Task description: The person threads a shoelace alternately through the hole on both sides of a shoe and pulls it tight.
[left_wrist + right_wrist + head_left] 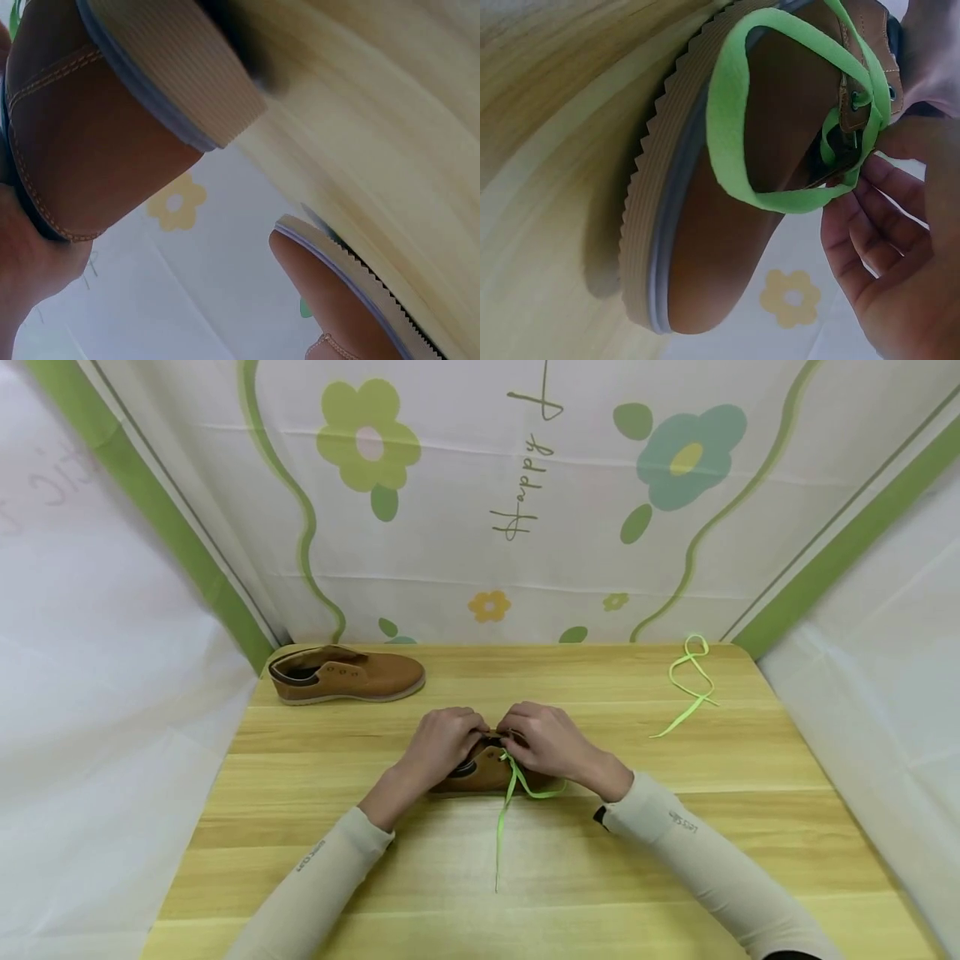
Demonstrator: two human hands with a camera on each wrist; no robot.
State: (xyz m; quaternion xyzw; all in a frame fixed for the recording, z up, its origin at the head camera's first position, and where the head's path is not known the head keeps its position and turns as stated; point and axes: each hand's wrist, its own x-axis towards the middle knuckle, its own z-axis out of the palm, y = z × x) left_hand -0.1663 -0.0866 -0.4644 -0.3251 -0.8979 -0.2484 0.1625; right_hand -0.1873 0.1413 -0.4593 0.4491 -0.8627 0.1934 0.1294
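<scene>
Near shoe (pixel 480 778): brown, on the middle of the table (pixel 585 877), sole downward, heel left, toe right, between both hands; pale ribbed sole with a grey band above it.
Left hand (pixel 446 743): grasping the upper of the near shoe by its opening, fingers bent over the far edge; exact fingertip contact cannot be told, hidden in the wrist view.
Right hand (pixel 551 739): fingers bent together, pinching the upper at the lacing, above the toe part; whether the lace is caught in the pinch as well cannot be told.
Green lace (pixel 727 112): passes through an eyelet of the near flap; one part loops right across the side of the near shoe, one end trails toward the near side and over the table.
Far shoe (pixel 375 677): brown, at the far left of the table, toe right, eyelets visible along its near flap; well apart from both hands.
Loose lace (pixel 684 715): green, lying crossed and looped at the far right of the table.
Sleeves (pixel 712 852): pale, covering both forearms, small dark lettering on each.
Backdrop (pixel 450 552): white cloth beyond the table, printed with flowers, leaves, wavy green lines and the word "Happy".
</scene>
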